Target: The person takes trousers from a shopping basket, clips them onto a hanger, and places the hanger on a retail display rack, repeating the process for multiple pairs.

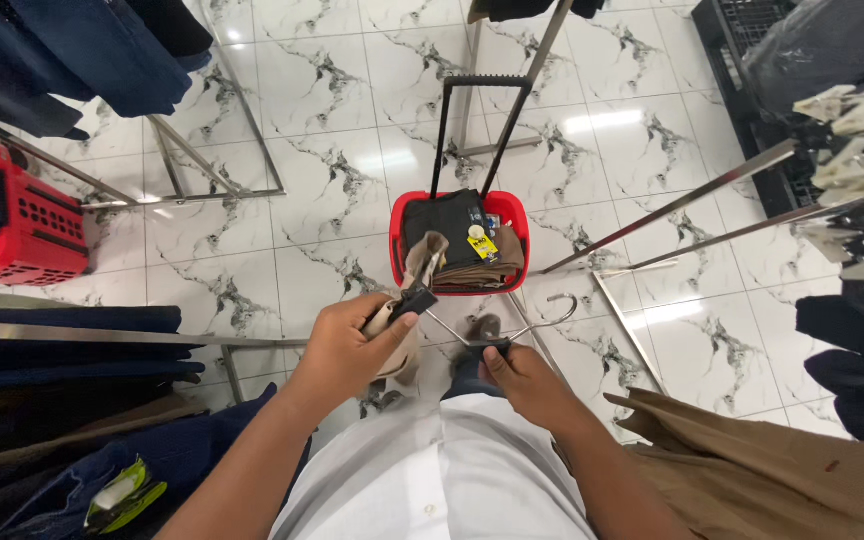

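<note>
The person stands on a white marble-patterned tiled floor (332, 150) among clothes racks, looking down over a white shirt (442, 470). The left hand (347, 350) is closed round one black clip (414, 298) of a metal clip hanger (472, 335), with a strip of tan cloth (407, 345) pinched in that clip and hanging down past the palm. The right hand (522, 375) grips the hanger's other black clip (487, 345) between thumb and fingers; the wire hook (552, 312) curls up just to the right of it. The two hands are held near each other, just in front of the body, joined only by the hanger bar. Straight ahead on the floor sits a red wheeled basket (399, 225) with a tall black pull handle (482, 85), holding folded dark and tan clothes with a yellow tag on top; the tan cloth seems to lead up out of it. Another red basket (27, 235) stands at the far left. Dark blue and brown trousers hang on a rail (72, 332) to the left, and tan trousers (782, 470) hang at the lower right.
</note>
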